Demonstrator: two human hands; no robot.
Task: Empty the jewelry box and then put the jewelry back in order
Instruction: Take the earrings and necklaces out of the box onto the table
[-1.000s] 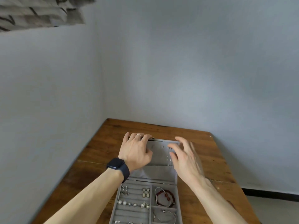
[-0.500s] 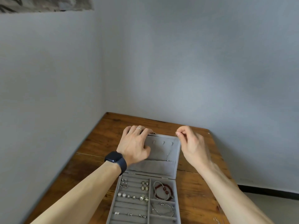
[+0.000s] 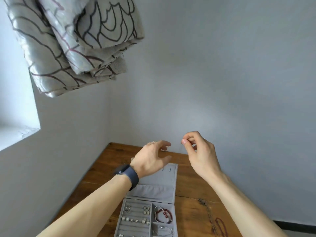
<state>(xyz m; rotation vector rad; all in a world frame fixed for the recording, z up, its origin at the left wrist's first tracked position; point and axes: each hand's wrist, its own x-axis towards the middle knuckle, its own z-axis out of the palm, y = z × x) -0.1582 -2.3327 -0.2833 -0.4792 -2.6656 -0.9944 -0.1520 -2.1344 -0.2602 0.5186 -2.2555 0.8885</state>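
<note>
1 grey jewelry box lies open on the wooden bench, lid laid back. Its 2 right compartments hold 1 red bead bracelet and 1 silver bracelet; small earrings sit in the left rows. The left hand hovers over the lid, hiding its far corner, fingers loosely spread and holding nothing. The right hand is raised, its fingers pinching a tiny piece too small to identify. Right of the box lie 1 chain and 1 red bead string.
</note>
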